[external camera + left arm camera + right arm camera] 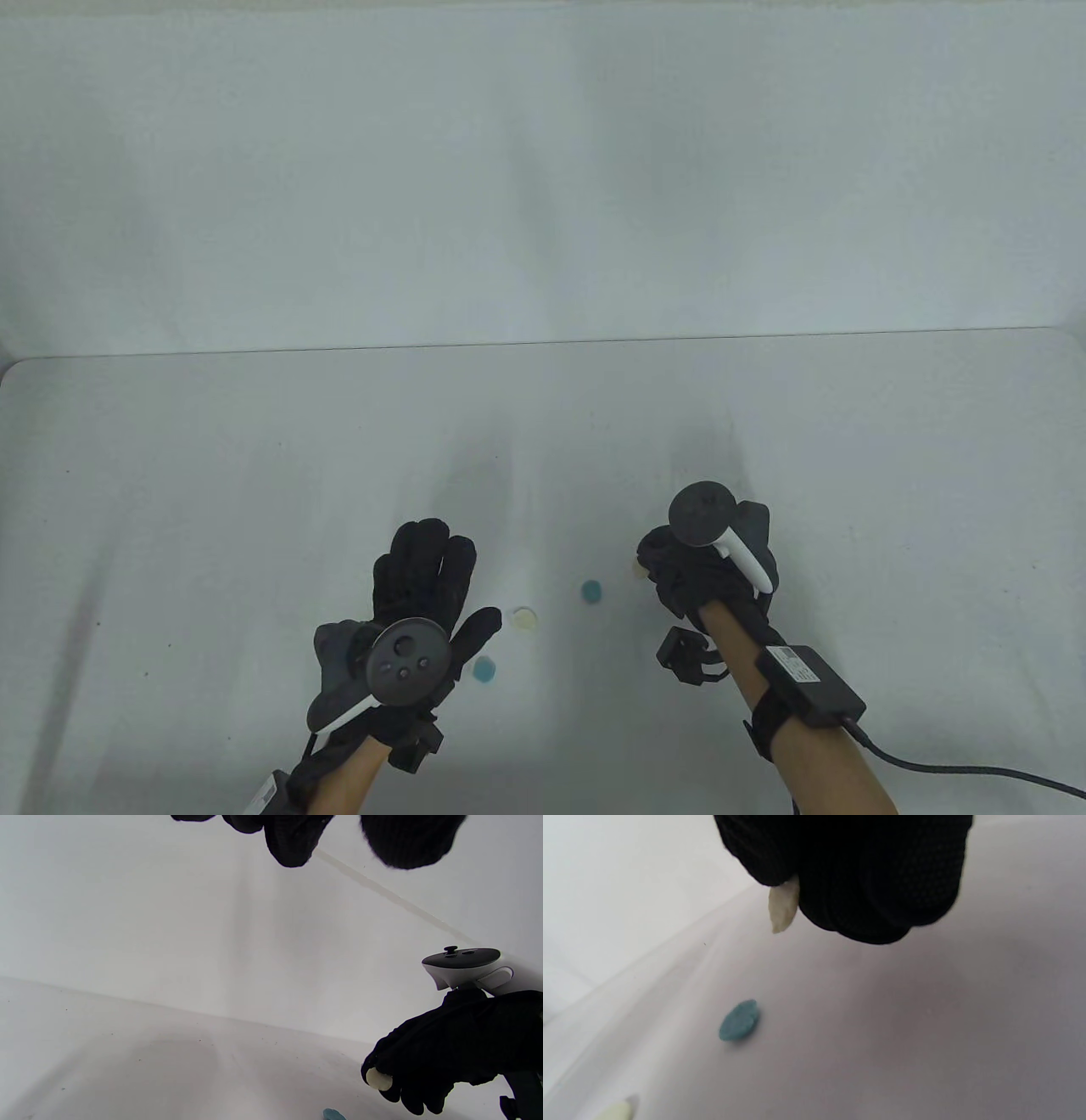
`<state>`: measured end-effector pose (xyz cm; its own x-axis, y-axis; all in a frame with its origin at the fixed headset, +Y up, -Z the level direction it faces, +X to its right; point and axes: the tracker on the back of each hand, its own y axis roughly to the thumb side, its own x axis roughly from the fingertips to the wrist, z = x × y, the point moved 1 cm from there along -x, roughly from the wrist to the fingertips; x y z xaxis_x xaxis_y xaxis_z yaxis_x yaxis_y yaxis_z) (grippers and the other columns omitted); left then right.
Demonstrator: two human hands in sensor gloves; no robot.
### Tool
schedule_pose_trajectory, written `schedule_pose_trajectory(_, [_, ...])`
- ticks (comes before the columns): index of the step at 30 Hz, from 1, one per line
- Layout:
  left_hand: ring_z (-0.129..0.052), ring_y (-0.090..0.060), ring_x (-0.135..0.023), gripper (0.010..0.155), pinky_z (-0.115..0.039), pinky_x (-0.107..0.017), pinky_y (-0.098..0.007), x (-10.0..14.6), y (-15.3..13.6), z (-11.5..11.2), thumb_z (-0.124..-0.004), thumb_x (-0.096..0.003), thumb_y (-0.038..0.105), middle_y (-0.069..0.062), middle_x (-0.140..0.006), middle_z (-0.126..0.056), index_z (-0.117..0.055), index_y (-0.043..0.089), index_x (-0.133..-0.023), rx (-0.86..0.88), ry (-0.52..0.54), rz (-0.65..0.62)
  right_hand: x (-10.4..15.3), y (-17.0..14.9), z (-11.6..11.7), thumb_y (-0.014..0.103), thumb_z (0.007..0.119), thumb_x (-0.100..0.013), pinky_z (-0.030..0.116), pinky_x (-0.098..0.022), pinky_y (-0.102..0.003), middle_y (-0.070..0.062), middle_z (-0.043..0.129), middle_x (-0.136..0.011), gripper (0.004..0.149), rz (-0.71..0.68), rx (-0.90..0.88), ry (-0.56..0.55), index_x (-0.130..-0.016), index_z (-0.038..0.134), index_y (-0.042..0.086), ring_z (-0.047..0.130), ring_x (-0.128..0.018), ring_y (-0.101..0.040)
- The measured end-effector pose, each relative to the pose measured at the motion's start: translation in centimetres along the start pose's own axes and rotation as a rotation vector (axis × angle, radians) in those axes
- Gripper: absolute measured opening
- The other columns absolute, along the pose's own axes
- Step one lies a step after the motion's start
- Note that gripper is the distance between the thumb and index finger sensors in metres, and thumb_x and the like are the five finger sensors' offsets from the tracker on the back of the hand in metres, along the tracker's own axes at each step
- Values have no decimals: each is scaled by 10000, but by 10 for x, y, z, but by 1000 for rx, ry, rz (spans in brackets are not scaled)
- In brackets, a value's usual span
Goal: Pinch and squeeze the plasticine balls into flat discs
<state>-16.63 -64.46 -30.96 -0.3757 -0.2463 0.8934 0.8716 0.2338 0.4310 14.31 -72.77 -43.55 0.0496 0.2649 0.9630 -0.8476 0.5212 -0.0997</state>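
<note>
My right hand (670,569) pinches a small cream plasticine piece (636,569) just above the white table; it shows pressed thin between the fingers in the right wrist view (782,906) and in the left wrist view (378,1079). A flat teal disc (591,592) lies on the table left of that hand, also in the right wrist view (739,1020). A flat cream disc (525,618) and a second teal disc (484,670) lie by my left hand (424,569). That hand is open, fingers spread, and holds nothing.
The white table (254,475) ends at a far edge against a white wall (543,170). A black cable (959,768) runs from my right forearm to the bottom right.
</note>
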Motion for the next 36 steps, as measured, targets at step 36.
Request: schedule_pose_trajectory(36, [-270, -559, -1070, 775, -340, -731, -650, 0, -2, -1, -655, -541, 485, -272, -1174, -255, -457, 45, -1147, 11, -9, 1, 5, 14, 17, 421, 719, -571, 887, -373, -294, -125, 872, -861, 542, -98, 515, -127, -1025, 689, 127, 979, -602, -280])
